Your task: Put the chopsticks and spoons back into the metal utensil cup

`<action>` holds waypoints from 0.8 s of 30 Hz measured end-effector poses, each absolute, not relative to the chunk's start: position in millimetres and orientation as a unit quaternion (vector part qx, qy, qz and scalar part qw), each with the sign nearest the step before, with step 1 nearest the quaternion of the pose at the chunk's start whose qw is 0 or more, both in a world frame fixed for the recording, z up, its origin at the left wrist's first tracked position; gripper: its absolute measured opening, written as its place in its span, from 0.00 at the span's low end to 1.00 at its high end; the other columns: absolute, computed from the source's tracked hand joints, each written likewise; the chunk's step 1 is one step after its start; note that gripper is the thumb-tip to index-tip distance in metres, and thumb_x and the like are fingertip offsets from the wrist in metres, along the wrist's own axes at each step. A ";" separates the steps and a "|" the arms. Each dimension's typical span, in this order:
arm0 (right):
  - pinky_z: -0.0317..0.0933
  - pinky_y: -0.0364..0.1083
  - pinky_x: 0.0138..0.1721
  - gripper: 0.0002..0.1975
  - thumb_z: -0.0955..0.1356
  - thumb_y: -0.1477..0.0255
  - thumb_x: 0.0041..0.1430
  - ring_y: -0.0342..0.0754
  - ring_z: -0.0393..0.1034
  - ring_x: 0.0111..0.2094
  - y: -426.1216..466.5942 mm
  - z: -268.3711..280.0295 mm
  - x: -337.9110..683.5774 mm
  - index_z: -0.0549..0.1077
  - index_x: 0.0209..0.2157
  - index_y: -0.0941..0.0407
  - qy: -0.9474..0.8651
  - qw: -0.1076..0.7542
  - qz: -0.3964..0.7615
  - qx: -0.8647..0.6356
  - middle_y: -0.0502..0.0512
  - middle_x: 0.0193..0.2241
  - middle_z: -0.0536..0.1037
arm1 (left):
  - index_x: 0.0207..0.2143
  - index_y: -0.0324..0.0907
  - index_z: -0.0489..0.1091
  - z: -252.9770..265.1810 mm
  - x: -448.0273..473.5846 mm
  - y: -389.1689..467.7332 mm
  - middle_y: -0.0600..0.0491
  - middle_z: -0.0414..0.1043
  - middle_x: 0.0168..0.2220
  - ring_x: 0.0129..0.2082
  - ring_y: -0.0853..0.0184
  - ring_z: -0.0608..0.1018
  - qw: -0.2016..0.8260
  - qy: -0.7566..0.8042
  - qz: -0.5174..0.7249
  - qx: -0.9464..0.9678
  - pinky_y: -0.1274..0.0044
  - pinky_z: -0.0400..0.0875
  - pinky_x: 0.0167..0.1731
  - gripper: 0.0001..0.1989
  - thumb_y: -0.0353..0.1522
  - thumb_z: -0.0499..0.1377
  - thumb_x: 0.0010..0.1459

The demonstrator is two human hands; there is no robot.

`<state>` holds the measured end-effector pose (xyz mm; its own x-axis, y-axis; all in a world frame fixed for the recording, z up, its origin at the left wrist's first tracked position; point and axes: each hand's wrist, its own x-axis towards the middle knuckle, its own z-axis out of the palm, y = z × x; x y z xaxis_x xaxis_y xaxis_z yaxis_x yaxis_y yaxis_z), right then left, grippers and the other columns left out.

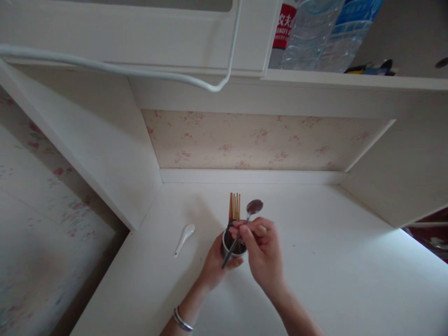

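My left hand (214,265) is wrapped round a dark cup with a pale rim (239,255). Several wooden chopsticks (234,206) stand in the cup, their upper ends leaning away from me. Between the thumb and fingers of my right hand (265,249) is a metal spoon (255,206). Its bowl points up and away, and its handle slants down across the cup's mouth. Whether the handle touches the rim I cannot tell. A white soup spoon (184,239) lies on the white desk (336,280), left of the cup. Most of the cup's side is hidden by my left hand.
Side panels (101,121) stand left and right of the desk, with flowered wallpaper (259,142) at the back. Overhead is a shelf (350,80) holding plastic bottles (311,35). A white tube-like rail or cable (140,72) hangs below the cabinet front.
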<state>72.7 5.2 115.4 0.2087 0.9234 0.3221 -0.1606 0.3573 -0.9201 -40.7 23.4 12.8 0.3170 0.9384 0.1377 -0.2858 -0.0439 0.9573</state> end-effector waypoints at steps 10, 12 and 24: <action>0.69 0.52 0.43 0.21 0.71 0.60 0.55 0.51 0.78 0.40 33.5 58.5 112.6 0.59 0.41 0.53 -0.383 0.681 0.361 -0.509 0.58 0.35 0.82 | 0.58 0.43 0.61 -8.6 -35.7 25.5 0.43 0.69 0.55 0.55 0.55 0.72 0.627 0.350 0.479 0.506 0.64 0.62 0.57 0.39 0.32 0.71 0.44; 0.69 0.50 0.40 0.21 0.71 0.59 0.55 0.51 0.78 0.38 30.7 45.8 109.2 0.60 0.42 0.53 -0.388 0.655 0.369 -0.533 0.59 0.35 0.82 | 0.57 0.43 0.62 -8.9 -35.7 25.1 0.44 0.70 0.55 0.55 0.54 0.72 0.616 0.368 0.479 0.506 0.63 0.61 0.58 0.39 0.31 0.72 0.42; 0.67 0.57 0.50 0.22 0.73 0.61 0.53 0.55 0.73 0.50 21.6 14.0 105.8 0.61 0.43 0.52 -0.414 0.618 0.463 -0.483 0.63 0.50 0.76 | 0.57 0.44 0.63 -3.6 -34.2 24.4 0.45 0.70 0.55 0.55 0.55 0.72 0.598 0.379 0.477 0.521 0.63 0.63 0.57 0.38 0.31 0.71 0.43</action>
<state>105.8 21.6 14.0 0.2283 0.9714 0.0650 -0.1718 0.1059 -0.9794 -34.2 24.4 -3.6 0.2584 0.9650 0.0441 -0.1749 0.0018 0.9846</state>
